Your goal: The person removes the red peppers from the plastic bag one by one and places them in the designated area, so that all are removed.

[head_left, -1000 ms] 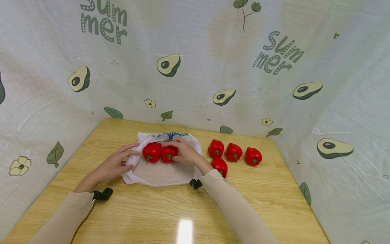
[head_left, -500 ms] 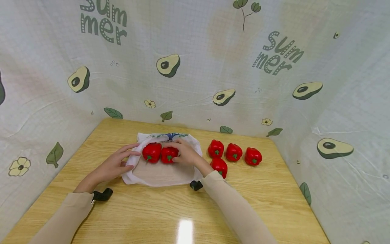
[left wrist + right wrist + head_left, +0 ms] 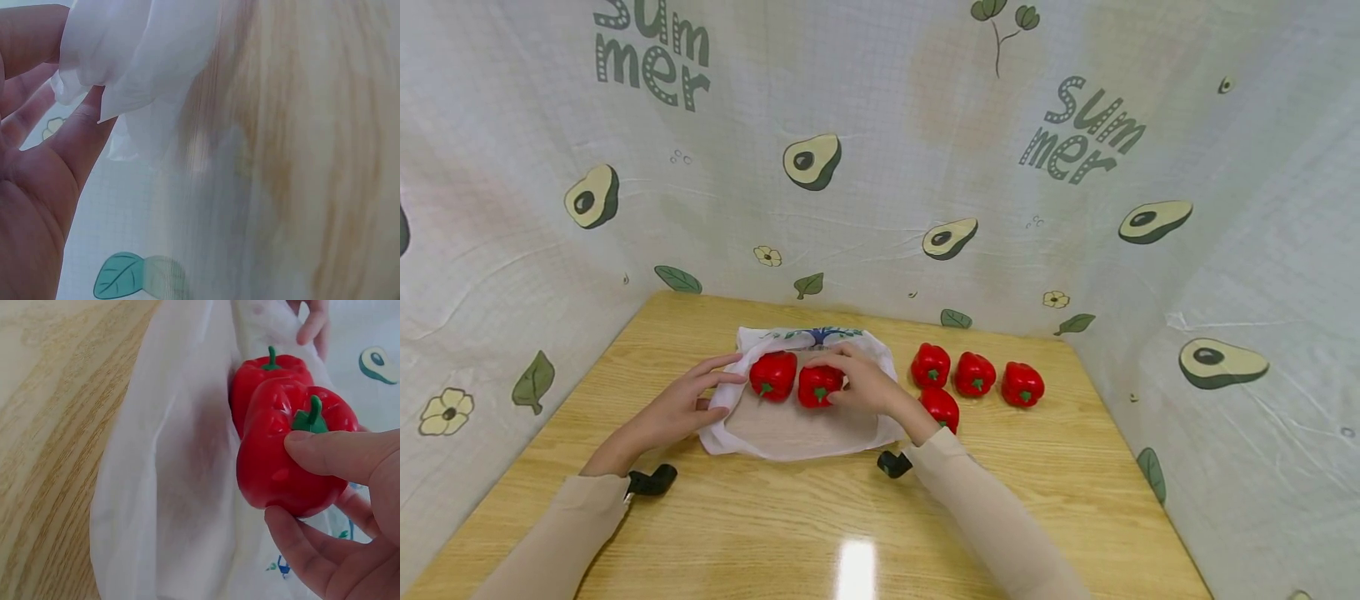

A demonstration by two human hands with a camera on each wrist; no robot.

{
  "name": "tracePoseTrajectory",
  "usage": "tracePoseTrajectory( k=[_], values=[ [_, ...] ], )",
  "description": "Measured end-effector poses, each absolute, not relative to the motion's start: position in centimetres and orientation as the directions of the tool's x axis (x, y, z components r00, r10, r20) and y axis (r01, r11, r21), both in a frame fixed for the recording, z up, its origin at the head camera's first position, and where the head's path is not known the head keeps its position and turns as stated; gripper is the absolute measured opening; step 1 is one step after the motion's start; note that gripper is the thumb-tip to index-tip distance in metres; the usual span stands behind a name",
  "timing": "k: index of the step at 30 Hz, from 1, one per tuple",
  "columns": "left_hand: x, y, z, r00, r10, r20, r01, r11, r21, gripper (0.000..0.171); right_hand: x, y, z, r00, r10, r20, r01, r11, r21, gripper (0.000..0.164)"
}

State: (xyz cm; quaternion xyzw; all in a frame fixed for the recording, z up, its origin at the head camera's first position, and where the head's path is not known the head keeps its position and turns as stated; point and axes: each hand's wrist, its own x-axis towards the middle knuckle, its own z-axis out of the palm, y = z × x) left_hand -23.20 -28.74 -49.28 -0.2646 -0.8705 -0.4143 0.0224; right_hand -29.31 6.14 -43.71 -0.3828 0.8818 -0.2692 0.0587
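Observation:
A white plastic bag [image 3: 797, 433] lies with its mouth spread toward me. Inside it is a red bell pepper [image 3: 772, 373] with a green stem. My right hand [image 3: 868, 385] grips a second red bell pepper [image 3: 290, 469] within the bag, thumb near the stem and fingers underneath. The head view shows a small gap between these two peppers. At the bag's left edge, my left hand [image 3: 688, 402] pinches the thin film between thumb and fingers, as the left wrist view [image 3: 103, 81] shows.
To the right of the bag, several more red bell peppers [image 3: 975, 375] stand on the wooden table [image 3: 760, 533]; one is partly behind my right wrist. A printed cloth [image 3: 880, 167] hangs around the back and sides.
My right hand and its bell pepper have shifted slightly right and nearer to me, parting it from the other pepper. The left hand has stayed put on the bag's edge.

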Motion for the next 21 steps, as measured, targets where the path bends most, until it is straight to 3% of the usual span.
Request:
tracePoseTrajectory(
  k=[10,21],
  values=[
    [-23.3,-28.8,-49.4,-0.855,0.442,0.273,0.488,0.501,0.715,0.051,-27.6,8.1,-42.6,-0.674,-0.724,0.147,-0.668,0.513,-0.539,0.055],
    [-23.4,-28.8,-49.6,-0.859,0.442,0.259,0.478,0.509,0.716,0.051,-25.2,11.5,-41.6,-0.703,-0.701,0.116,-0.626,0.533,-0.570,0.057]
  ],
)
